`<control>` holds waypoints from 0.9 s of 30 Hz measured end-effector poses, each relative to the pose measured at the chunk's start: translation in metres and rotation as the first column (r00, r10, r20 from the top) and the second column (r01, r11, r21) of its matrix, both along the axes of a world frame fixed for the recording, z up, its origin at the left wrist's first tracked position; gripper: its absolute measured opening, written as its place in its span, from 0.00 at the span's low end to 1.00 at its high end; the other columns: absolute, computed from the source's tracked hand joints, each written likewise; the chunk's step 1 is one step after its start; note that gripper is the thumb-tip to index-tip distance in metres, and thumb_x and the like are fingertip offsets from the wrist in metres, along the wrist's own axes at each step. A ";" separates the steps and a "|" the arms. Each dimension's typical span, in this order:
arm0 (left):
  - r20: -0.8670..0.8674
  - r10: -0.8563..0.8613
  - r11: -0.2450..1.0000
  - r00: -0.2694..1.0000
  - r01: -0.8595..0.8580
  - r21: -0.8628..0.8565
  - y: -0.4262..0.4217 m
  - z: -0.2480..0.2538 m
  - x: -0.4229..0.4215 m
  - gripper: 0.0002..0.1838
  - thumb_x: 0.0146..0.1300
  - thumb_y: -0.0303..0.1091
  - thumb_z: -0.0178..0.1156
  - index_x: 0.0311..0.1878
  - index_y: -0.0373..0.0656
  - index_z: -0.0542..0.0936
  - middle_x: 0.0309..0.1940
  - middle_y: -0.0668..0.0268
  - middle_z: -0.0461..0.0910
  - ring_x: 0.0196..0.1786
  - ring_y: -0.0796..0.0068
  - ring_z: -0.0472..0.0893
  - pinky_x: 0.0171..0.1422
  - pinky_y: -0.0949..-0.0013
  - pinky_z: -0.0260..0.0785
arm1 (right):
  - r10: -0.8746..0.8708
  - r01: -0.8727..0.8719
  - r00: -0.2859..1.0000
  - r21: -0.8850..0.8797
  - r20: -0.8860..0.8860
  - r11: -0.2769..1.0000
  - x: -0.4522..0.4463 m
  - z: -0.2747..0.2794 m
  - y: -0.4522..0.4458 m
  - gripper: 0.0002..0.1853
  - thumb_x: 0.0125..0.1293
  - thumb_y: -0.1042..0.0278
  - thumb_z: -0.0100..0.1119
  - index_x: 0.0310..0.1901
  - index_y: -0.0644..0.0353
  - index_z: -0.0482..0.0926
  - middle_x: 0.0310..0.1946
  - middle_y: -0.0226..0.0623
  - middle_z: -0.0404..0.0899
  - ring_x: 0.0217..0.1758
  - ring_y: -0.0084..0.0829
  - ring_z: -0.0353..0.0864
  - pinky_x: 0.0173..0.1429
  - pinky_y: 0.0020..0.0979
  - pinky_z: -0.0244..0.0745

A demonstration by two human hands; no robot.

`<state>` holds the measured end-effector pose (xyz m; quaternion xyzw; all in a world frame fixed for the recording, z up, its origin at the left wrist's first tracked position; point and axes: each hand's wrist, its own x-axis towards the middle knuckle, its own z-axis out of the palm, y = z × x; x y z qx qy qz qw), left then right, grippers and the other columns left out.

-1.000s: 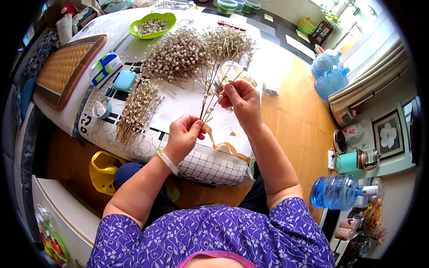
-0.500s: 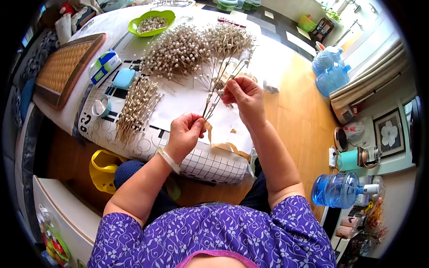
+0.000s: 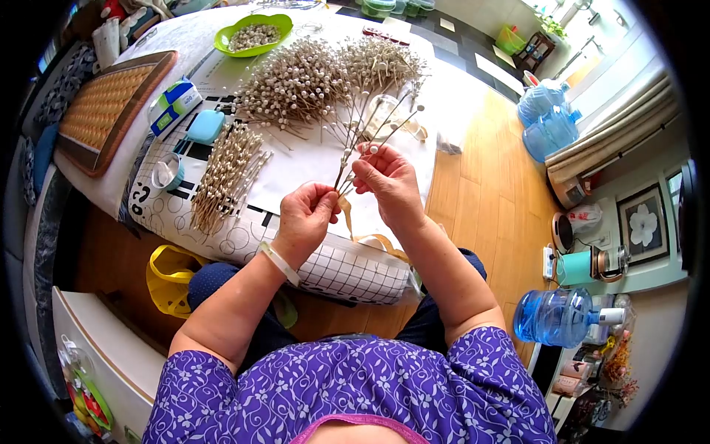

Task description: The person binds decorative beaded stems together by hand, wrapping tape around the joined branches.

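Note:
My left hand (image 3: 305, 218) pinches the lower ends of a thin branch of brown stems with whitish buds (image 3: 346, 154). A strip of tan tape (image 3: 346, 216) hangs from its fingertips and trails to the table's front edge. Close on the right, my right hand (image 3: 392, 185) has its thumb and fingers closed round a budded stem of the same branch, a white bud showing at the fingertips. Beyond the hands lie a large heap of budded stems (image 3: 292, 83) and a smaller heap (image 3: 381, 63). To the left rests a flat bunch of cream-budded stems (image 3: 228, 177).
A green bowl (image 3: 285, 29) of loose buds stands at the back. On the left are a blue case (image 3: 205, 127), a tissue pack (image 3: 174, 107), a round tub (image 3: 177, 170) and a woven mat (image 3: 115, 115). Water bottles (image 3: 551, 317) stand on the right.
My right hand has moved down and left, closer to my left hand, and its fingers now sit lower on the stems. My left hand stays almost in place.

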<state>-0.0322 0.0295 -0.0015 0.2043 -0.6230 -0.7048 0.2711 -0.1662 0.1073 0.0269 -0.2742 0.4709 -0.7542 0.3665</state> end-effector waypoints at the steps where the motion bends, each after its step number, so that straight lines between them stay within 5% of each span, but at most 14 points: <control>1: 0.002 -0.001 1.000 1.000 0.001 -0.006 0.000 -0.001 0.000 0.04 0.60 0.25 0.52 0.36 0.34 0.74 0.26 0.66 0.76 0.25 0.83 0.72 0.30 0.81 0.67 | 0.008 -0.008 1.000 0.022 -0.004 1.000 0.000 0.000 0.000 0.14 0.55 0.72 0.60 0.43 0.64 0.70 0.26 0.31 0.75 0.25 0.19 0.75 0.29 0.19 0.72; 3: 0.004 -0.002 1.000 1.000 0.002 -0.014 -0.001 -0.001 0.000 0.04 0.60 0.25 0.52 0.36 0.34 0.74 0.26 0.66 0.76 0.25 0.83 0.72 0.30 0.82 0.67 | 0.011 -0.011 1.000 0.027 -0.015 1.000 0.000 -0.001 0.001 0.07 0.57 0.70 0.59 0.34 0.63 0.76 0.25 0.30 0.77 0.24 0.18 0.75 0.29 0.19 0.73; 27: -0.055 -0.039 0.995 0.998 0.044 0.089 -0.002 -0.003 0.000 0.08 0.59 0.27 0.55 0.38 0.32 0.74 0.27 0.63 0.78 0.25 0.82 0.74 0.31 0.81 0.68 | 0.098 -0.096 0.995 0.086 -0.026 0.992 -0.004 0.003 0.001 0.04 0.56 0.74 0.58 0.32 0.61 0.74 0.25 0.32 0.77 0.25 0.22 0.79 0.29 0.22 0.77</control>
